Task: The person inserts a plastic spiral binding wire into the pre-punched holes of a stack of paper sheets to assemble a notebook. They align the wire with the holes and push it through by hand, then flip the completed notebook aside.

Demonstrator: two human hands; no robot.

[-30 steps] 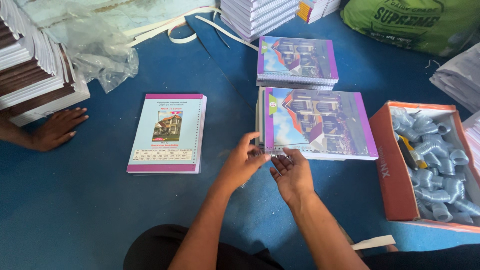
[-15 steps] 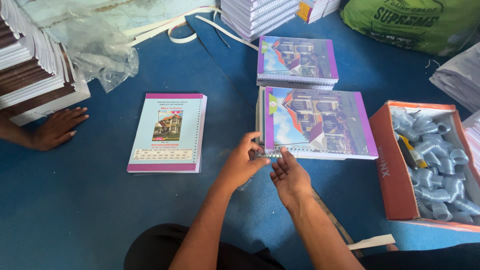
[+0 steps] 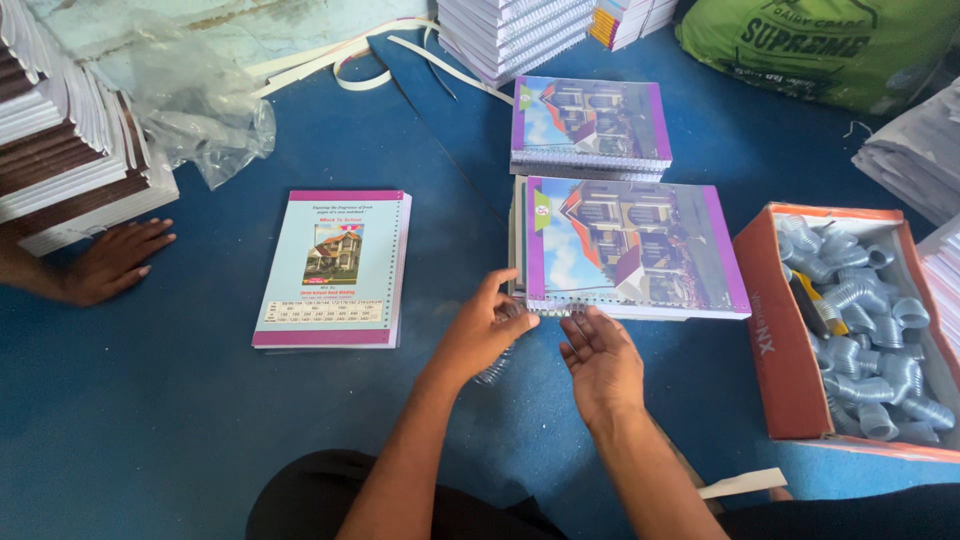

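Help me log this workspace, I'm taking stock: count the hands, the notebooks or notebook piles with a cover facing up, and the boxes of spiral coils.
Hands: 3 (left hand, right hand, another person's hand)
Cover-up notebooks or piles: 3 (pale notebook, near pile, far pile)
Coil boxes: 1 (orange box)
Total: 7

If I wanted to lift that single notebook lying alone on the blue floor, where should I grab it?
Probably the plain left long edge of the single notebook, coming from its left side. It lies flat; its right edge carries punched binding holes, and open floor lies left.
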